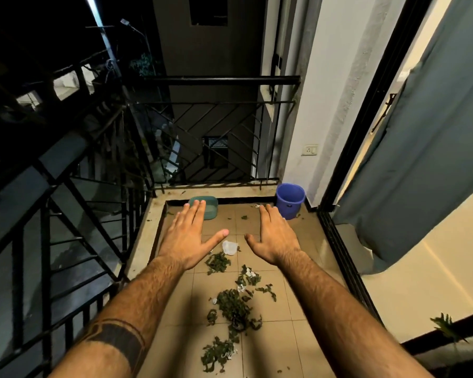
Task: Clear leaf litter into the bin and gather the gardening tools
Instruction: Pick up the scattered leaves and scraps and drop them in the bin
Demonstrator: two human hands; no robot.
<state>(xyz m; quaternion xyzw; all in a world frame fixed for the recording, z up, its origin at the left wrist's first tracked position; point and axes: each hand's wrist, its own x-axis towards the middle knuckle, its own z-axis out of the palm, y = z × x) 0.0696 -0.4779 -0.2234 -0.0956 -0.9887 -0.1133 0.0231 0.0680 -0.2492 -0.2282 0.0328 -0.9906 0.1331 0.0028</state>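
Hands: left [187,236] and right [276,236] held out flat, fingers straight and together, thumbs spread.
Leaves [234,301]: scattered on tiles.
Bin [290,200]: far right corner.

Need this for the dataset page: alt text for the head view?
A person's open left hand and right hand stretch out, holding nothing, above a tiled balcony floor strewn with green leaf litter. A blue bucket stands in the far right corner, a green tub against the far kerb.
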